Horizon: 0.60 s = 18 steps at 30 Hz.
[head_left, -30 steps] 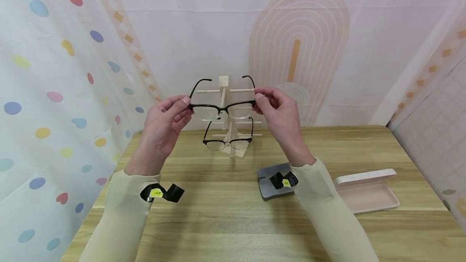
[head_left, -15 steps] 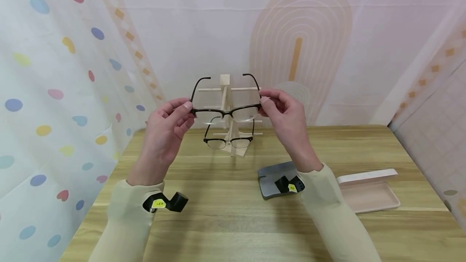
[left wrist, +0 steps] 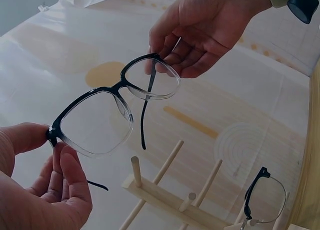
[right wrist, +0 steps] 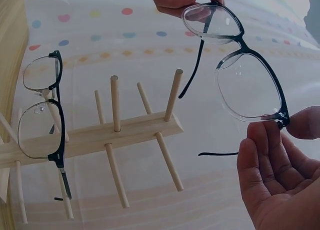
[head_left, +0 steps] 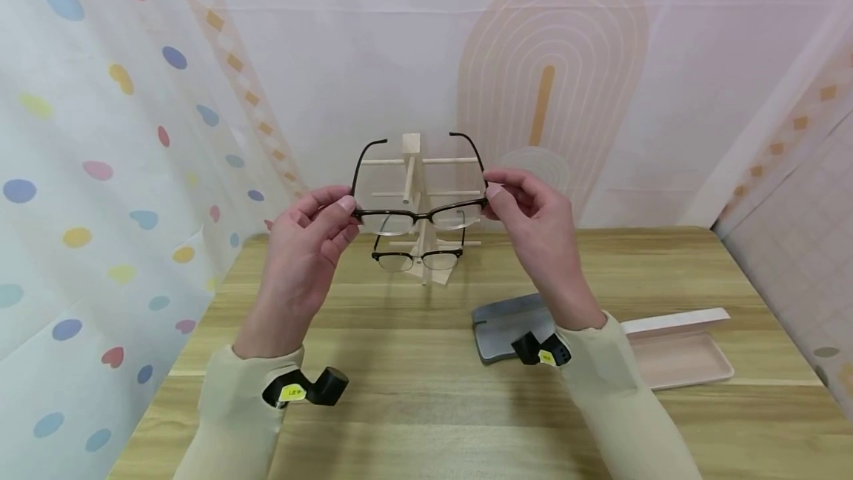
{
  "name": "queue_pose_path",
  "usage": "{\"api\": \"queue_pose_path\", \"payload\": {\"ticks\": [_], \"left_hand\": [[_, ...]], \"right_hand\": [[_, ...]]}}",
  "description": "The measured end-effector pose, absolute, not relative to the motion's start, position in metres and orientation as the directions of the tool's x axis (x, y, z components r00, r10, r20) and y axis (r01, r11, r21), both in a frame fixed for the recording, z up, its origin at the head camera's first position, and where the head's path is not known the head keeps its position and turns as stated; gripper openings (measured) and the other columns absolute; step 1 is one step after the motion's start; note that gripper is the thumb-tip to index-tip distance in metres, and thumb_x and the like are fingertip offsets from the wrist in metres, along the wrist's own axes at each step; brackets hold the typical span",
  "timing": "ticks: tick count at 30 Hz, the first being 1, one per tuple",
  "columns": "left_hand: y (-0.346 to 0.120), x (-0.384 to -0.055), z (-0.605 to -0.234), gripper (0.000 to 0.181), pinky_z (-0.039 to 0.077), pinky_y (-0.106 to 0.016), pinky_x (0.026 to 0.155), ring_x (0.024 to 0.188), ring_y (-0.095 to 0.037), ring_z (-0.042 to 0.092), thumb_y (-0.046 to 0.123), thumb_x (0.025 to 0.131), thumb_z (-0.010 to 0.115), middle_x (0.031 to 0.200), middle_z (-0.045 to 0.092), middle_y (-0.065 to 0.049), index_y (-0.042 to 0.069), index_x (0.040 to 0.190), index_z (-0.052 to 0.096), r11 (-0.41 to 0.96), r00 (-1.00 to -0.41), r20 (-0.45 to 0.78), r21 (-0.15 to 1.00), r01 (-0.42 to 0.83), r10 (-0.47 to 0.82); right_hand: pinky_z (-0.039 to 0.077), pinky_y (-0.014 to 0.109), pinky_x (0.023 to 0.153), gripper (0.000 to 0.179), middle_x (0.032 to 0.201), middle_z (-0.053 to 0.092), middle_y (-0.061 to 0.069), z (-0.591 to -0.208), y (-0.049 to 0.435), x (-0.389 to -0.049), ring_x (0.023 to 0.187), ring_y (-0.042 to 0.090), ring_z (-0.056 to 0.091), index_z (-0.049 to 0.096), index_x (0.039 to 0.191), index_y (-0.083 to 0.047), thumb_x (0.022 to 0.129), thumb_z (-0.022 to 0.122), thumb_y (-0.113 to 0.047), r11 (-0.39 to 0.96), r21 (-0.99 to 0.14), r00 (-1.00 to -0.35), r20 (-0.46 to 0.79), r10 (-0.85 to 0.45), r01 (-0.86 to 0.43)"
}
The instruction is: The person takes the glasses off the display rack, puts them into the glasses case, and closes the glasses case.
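A pair of eyeglasses (head_left: 423, 218), black along the top and clear below, is held in the air with its temples unfolded and pointing away from me. My left hand (head_left: 303, 258) pinches it at the left hinge between thumb and fingers, and my right hand (head_left: 540, 235) pinches the right hinge. Just behind stands a wooden display rack (head_left: 412, 145) with pegs at several heights. Lower on that rack hangs a second pair of glasses (right wrist: 61, 125) with a black browline. In the head view, the held lenses overlap part of the rack and the lower pair's temples.
A grey case (head_left: 496, 328) lies on the wooden table (head_left: 400, 406), partly covered by my right wrist camera. To its right is an open pale pink case (head_left: 686, 361), partly behind my right sleeve. A patterned curtain (head_left: 333, 72) hangs behind and at the left.
Both hands have come down and slightly right with the eyeglasses, which look larger and nearer to me. The rack, the lower glasses and the cases stay in place.
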<state>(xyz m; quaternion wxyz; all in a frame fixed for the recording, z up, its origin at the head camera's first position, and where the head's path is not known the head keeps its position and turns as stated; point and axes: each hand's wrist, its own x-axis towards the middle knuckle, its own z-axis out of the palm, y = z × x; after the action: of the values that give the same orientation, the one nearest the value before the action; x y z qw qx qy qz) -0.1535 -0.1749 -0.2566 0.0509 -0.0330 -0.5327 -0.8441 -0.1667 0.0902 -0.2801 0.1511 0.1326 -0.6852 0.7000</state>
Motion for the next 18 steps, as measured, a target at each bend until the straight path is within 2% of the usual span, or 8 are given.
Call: {"api": "queue_pose_path", "payload": {"ticks": [6, 14, 18], "left_hand": [[-0.170, -0.147, -0.257, 0.007, 0.057, -0.021, 0.076, 0.078, -0.014, 0.066, 0.001, 0.097, 0.070, 0.089, 0.068, -0.005, 0.006, 0.101, 0.072, -0.428, -0.990, 0.128, 0.893, 0.140, -0.057], [-0.165, -0.138, -0.261, 0.010, 0.057, -0.023, 0.080, 0.080, -0.013, 0.066, 0.002, 0.094, 0.074, 0.090, 0.069, -0.003, 0.008, 0.102, 0.072, -0.411, -0.986, 0.155, 0.896, 0.166, -0.061], [-0.162, -0.135, -0.262, 0.011, 0.057, -0.023, 0.081, 0.079, -0.013, 0.066, -0.001, 0.095, 0.071, 0.089, 0.069, -0.003, 0.008, 0.102, 0.072, -0.392, -0.984, 0.163, 0.903, 0.178, -0.070]], "right_hand": [[0.059, 0.033, 0.089, 0.025, 0.104, 0.070, 0.010, -0.280, 0.094, -0.160, 0.092, 0.027, 0.070, 0.070, 0.125, -0.006, 0.103, 0.062, -0.015, -0.027, -0.922, -0.922, 0.386, 0.035, -0.387], [0.059, 0.032, 0.089, 0.025, 0.102, 0.070, 0.011, -0.280, 0.100, -0.152, 0.090, 0.025, 0.070, 0.070, 0.125, -0.004, 0.103, 0.061, -0.013, -0.012, -0.912, -0.911, 0.409, 0.045, -0.410], [0.059, 0.032, 0.087, 0.025, 0.100, 0.070, 0.009, -0.281, 0.102, -0.150, 0.088, 0.026, 0.070, 0.070, 0.124, -0.001, 0.102, 0.062, -0.011, -0.011, -0.903, -0.902, 0.428, 0.053, -0.429]]}}
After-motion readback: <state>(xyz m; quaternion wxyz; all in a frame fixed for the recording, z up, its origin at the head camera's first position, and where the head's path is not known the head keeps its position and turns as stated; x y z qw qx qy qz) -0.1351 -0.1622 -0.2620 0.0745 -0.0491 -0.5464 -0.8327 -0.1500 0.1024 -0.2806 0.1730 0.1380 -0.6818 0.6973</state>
